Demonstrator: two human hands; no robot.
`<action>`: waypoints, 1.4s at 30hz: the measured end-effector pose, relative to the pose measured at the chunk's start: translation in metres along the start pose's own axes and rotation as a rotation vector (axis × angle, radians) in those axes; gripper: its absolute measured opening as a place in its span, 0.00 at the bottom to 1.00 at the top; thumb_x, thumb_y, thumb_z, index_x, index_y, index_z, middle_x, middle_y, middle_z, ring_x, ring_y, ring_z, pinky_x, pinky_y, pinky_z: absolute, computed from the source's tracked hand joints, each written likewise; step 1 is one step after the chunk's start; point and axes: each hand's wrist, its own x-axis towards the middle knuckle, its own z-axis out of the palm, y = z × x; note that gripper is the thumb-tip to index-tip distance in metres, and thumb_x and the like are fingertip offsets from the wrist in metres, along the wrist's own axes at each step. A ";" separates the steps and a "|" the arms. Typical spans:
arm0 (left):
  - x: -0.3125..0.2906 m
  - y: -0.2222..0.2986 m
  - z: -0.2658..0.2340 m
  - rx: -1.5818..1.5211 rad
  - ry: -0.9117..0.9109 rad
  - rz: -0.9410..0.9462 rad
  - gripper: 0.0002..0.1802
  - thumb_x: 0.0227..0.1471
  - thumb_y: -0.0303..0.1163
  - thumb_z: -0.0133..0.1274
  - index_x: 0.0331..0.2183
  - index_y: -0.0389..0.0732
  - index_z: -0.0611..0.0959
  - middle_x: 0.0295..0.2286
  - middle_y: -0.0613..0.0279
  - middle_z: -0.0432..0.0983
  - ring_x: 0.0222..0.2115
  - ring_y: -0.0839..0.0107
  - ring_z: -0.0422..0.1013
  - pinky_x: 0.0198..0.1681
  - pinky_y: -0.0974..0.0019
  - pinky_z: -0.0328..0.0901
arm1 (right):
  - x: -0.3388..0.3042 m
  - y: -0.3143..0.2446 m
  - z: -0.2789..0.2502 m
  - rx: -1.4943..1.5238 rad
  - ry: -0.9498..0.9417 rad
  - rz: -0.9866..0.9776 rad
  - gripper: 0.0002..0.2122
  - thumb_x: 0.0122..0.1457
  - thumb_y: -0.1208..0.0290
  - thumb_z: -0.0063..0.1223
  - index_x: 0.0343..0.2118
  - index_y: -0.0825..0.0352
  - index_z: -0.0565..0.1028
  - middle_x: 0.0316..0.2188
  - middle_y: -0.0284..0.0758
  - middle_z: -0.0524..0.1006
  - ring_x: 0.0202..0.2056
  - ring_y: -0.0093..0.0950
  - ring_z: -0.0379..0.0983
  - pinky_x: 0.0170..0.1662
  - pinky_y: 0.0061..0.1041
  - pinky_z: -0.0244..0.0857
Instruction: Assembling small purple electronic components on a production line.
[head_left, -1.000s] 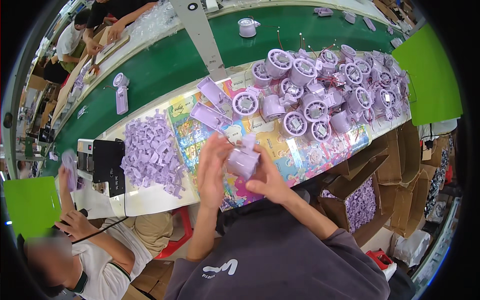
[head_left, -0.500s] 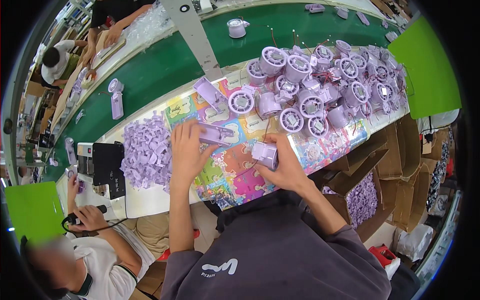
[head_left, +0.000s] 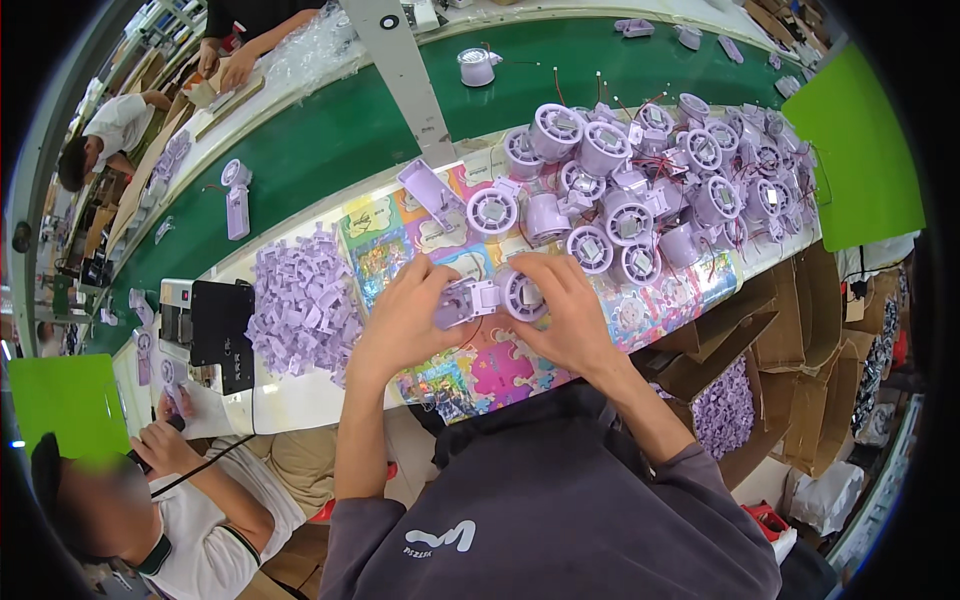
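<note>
Both hands low over the patterned mat at the near edge of the desk (head_left: 300, 395), close to the body, presumably for steady, close-up fitting. Left hand (head_left: 405, 320) curled round a small lilac handle piece (head_left: 455, 303), fingers grasping it from the left with the thumb on top. Right hand (head_left: 570, 315) wrapped over a round lilac fan head (head_left: 520, 293), fingers clenched on its rim, grille face turned up toward the camera. The two parts end to end between the hands, touching or very nearly so at a pale joint in the middle; exact seating impossible to tell. Held just above the mat rather than resting on it, probably to leave room for turning.

Farther back on the right, a crowded cluster of round fan heads (head_left: 640, 190) with thin wires, within easy reach of the right hand. To the left, a loose heap of small lilac clips (head_left: 300, 300), just beside the left forearm. One long lilac shell (head_left: 430, 195) lying tilted behind the hands. A black and white box-shaped device (head_left: 215, 330) beyond the heap, at the desk's left end. Behind the desk, a green conveyor belt (head_left: 330, 130) carrying a few scattered parts. Another person's hand (head_left: 165, 440) at lower left, holding a cabled tool.
</note>
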 end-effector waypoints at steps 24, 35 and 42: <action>-0.015 -0.010 0.001 -0.511 0.080 -0.175 0.23 0.47 0.29 0.67 0.45 0.30 0.83 0.37 0.48 0.82 0.35 0.64 0.79 0.41 0.66 0.70 | 0.028 -0.020 0.002 -0.259 -0.048 -0.308 0.34 0.42 0.65 0.68 0.57 0.58 0.73 0.48 0.38 0.72 0.46 0.39 0.69 0.44 0.33 0.72; 0.031 -0.110 -0.060 -0.841 0.429 -0.352 0.15 0.57 0.31 0.59 0.44 0.33 0.84 0.33 0.67 0.81 0.31 0.80 0.73 0.37 0.73 0.67 | 0.078 0.025 0.020 -0.573 0.080 -0.118 0.30 0.43 0.59 0.71 0.48 0.68 0.74 0.41 0.40 0.75 0.50 0.40 0.67 0.56 0.41 0.58; 0.120 -0.250 -0.078 -0.679 0.612 -0.683 0.15 0.50 0.36 0.65 0.31 0.31 0.87 0.26 0.62 0.79 0.23 0.76 0.70 0.27 0.66 0.63 | 0.094 0.021 0.025 -0.518 0.102 -0.132 0.25 0.43 0.57 0.68 0.39 0.71 0.76 0.36 0.41 0.74 0.46 0.40 0.68 0.55 0.42 0.59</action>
